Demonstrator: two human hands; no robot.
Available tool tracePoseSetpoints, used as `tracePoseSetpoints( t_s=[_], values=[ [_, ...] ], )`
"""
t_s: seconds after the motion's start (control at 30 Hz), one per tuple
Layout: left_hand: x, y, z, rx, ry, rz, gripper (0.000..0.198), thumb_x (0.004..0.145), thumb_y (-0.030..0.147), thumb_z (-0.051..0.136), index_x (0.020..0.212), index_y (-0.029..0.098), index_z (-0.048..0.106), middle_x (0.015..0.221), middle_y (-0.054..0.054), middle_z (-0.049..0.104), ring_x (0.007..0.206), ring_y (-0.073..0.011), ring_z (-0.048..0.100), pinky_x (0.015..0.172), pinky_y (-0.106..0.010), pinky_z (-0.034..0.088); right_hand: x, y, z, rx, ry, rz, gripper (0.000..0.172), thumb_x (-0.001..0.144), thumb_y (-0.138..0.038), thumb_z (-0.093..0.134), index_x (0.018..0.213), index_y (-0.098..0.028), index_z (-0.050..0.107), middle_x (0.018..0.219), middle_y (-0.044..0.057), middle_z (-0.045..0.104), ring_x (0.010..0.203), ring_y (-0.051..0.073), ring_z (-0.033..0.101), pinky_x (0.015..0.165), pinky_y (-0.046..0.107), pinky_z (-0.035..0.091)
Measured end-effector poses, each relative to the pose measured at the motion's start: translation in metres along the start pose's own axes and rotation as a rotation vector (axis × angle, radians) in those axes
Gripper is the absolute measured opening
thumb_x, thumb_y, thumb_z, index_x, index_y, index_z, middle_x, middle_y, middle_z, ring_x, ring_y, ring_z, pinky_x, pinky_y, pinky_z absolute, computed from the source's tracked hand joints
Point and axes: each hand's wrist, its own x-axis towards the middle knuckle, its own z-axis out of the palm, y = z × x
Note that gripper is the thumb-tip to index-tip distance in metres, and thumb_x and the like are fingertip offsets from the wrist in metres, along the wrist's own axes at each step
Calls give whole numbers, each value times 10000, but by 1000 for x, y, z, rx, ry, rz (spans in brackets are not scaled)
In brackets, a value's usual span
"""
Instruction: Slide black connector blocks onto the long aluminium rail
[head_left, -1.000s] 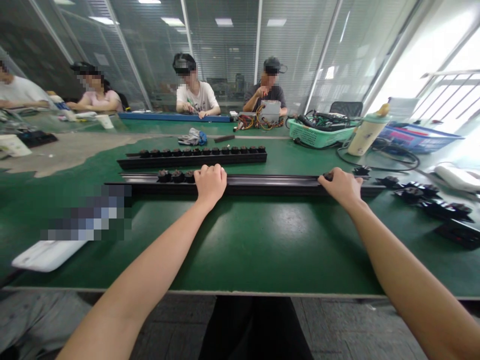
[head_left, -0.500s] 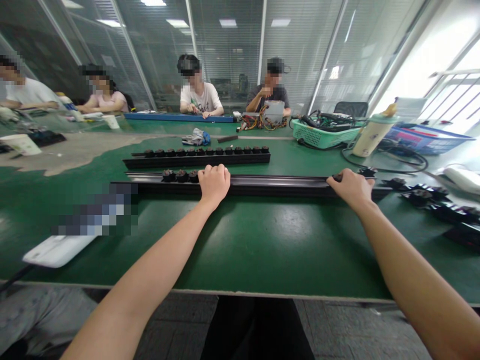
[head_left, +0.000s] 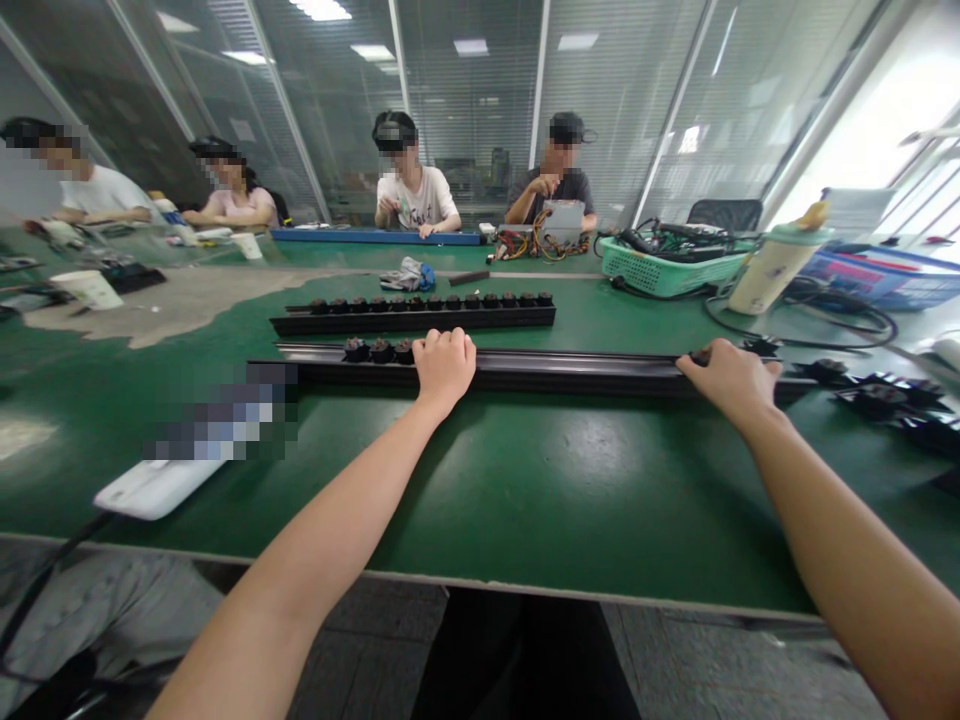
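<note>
1 head-worn camera; looks forward and down across green counter (head_left: 585,510), near edge (head_left: 487,583) close below, glass wall (head_left: 465,85) beyond.

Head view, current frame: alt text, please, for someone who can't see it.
A person's left hand grips a long black rail on a green table, while the right hand holds a small dark part on it. Behind lies a second rail lined with black parts; co-workers sit opposite.

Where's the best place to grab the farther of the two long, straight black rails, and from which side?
Likely from above, by its long sides toward both ends. The farther straight black rail is long, so two spread holds should keep it level; a row of dark round pieces lines its top, best left unpressed, and the nearer straight black rail lies close in front.
</note>
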Motion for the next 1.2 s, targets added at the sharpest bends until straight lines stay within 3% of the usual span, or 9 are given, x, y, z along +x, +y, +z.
tracePoseSetpoints(
  t_s=[0.23,0.43,1.2],
  values=[
    [0,0,-1,6,7,9,416,1050,312,272,1019,189,668,1073,-156,752,1096,-336,591,903,-478,356,-1,0,0,1,-6,0,402,932,-477,470,1096,-158,651,1037,224,723,1008,351,645,851,429,287],
    [-1,2,-4,50,-8,-4,385,1052,302,284,998,201,652,1067,-131,758,1094,-314,590,894,-453,361,2,2,1,-33,-42,-17,508,942,-543,391,1144,-148,639,1100,225,715,1050,368,648,895,446,319],
    [-1,1,-3,25,1,2,398,1053,301,277,995,191,655,1067,-137,755,1083,-328,588,894,-469,359,2,1,-1,-37,-64,-8,495,946,-539,381,1131,-150,623,1103,214,712,1063,364,644,869,435,303]
  ],
)
